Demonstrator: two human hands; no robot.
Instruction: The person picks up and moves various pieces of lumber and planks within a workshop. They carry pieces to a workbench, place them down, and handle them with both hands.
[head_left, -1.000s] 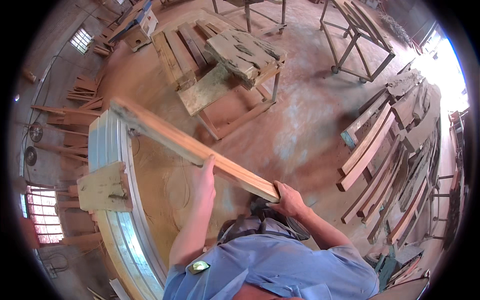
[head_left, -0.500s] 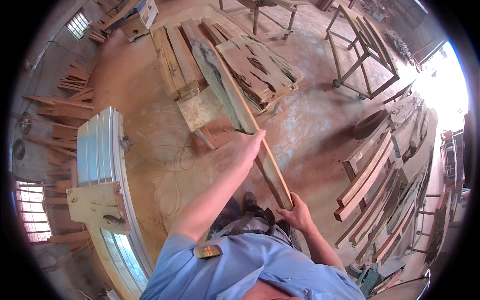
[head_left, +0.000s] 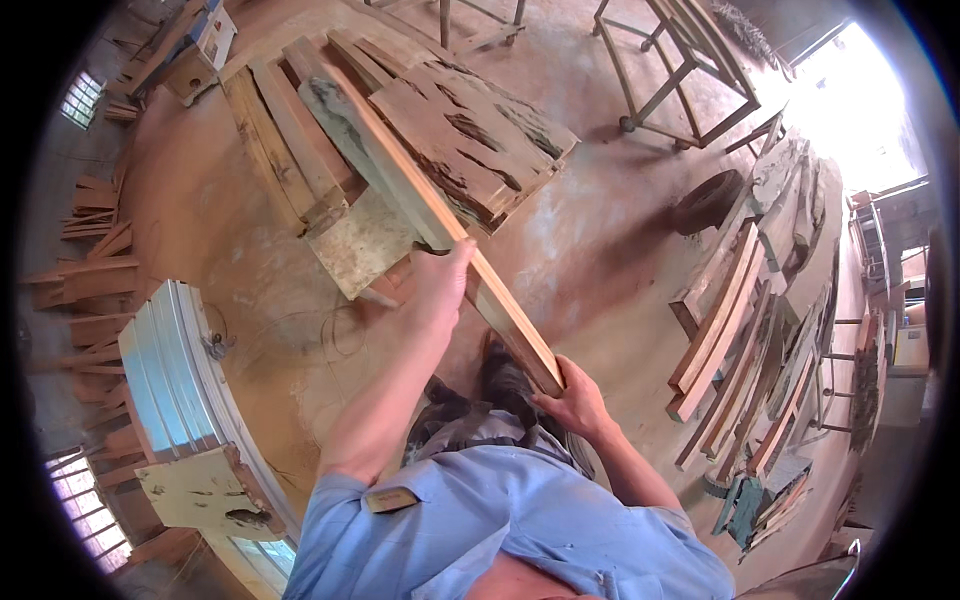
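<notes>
Plank (head_left: 436,208), slanting out past the left hand (head_left: 438,288) toward stacked boards (head_left: 432,122).
That hand clasps it mid-length, likely bearing weight; right hand (head_left: 582,402) grips its near end, probably for control.

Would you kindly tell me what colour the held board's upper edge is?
The board's upper edge is light orange-brown, clearest in the head view.

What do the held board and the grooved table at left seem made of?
Held board: unfinished wood, apparently; lengthwise grain stripes show along its orange-brown edge.
Grooved table: probably smooth metal, given its bluish sheen, though a painted coating is possible.
</notes>
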